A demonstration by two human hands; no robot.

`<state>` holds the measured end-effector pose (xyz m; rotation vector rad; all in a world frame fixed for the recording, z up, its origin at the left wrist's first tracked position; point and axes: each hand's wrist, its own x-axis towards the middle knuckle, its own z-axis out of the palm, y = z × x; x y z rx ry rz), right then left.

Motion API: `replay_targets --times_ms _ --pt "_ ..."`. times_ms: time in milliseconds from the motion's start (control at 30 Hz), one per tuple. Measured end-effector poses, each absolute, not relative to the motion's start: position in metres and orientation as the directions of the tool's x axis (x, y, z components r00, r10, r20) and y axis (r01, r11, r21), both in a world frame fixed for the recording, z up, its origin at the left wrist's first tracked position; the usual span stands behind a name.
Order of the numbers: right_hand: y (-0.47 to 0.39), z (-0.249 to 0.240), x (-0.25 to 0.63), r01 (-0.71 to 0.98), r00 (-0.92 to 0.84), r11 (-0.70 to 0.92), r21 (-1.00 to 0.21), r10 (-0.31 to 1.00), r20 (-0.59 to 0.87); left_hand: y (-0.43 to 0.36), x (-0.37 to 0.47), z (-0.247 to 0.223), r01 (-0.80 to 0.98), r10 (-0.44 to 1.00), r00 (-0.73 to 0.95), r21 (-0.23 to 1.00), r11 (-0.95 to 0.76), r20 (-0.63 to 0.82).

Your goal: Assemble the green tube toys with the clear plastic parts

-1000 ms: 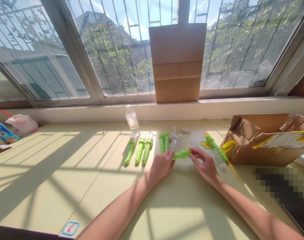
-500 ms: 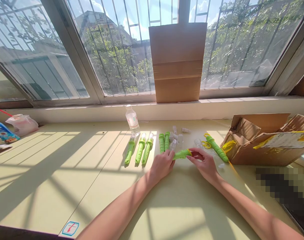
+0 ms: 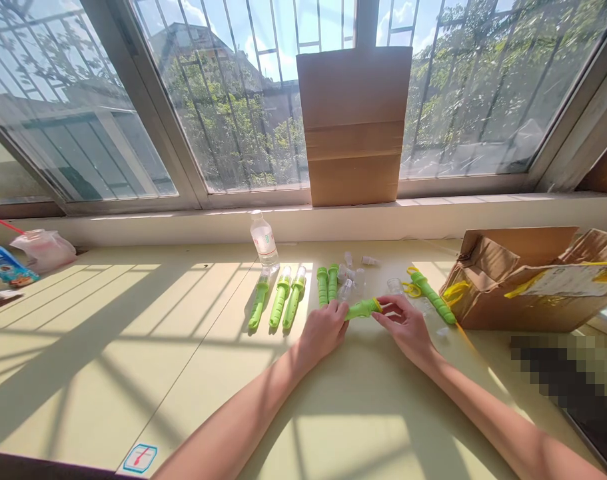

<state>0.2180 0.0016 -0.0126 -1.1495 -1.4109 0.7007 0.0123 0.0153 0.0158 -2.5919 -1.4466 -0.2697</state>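
My left hand (image 3: 326, 328) is closed around one end of a green flute-shaped plastic tube (image 3: 359, 309), which lies nearly level above the table. At its right end shows a yellow ring, pinched by the fingertips of my right hand (image 3: 404, 325). Just beyond my left hand lie two more green tubes (image 3: 328, 283), their near ends partly hidden by it. Small clear plastic caps (image 3: 346, 289) are scattered behind the held tube. Further left, several green tubes with clear tops (image 3: 280, 300) lie side by side.
A clear water bottle (image 3: 264, 241) stands behind the left row. To the right lies a green tube with yellow loops (image 3: 433, 297), against an open cardboard box (image 3: 538, 293). A cardboard sheet (image 3: 356, 127) leans on the window. A drink pouch (image 3: 6, 263) is far left.
Almost nothing differs. Both hands keep hold of the green tube in the same place, with only a very slight shift of the tube's yellow end and my right fingers to the left.
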Motion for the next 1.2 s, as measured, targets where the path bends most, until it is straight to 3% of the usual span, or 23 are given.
replay_targets --times_ms 467,800,1000,1200 --pt "-0.0028 -0.0073 0.2181 0.372 0.074 0.412 -0.832 0.880 0.469 0.0160 0.0116 0.0152 0.855 0.822 0.513 -0.057 -0.516 0.248" --pt "-0.0023 -0.0097 0.2173 0.398 0.152 0.356 -0.845 0.883 0.444 0.0158 0.0115 0.0144 0.849 0.815 0.524 -0.068 -0.525 0.249" --pt "-0.0055 -0.0057 0.2148 0.387 0.072 0.450 -0.805 0.856 0.512 0.0147 0.0121 0.0147 0.859 0.831 0.510 -0.068 -0.508 0.223" --pt "-0.0033 -0.0107 0.2156 0.366 0.150 0.383 -0.848 0.875 0.460 0.0142 0.0124 0.0158 0.842 0.813 0.534 -0.061 -0.536 0.233"
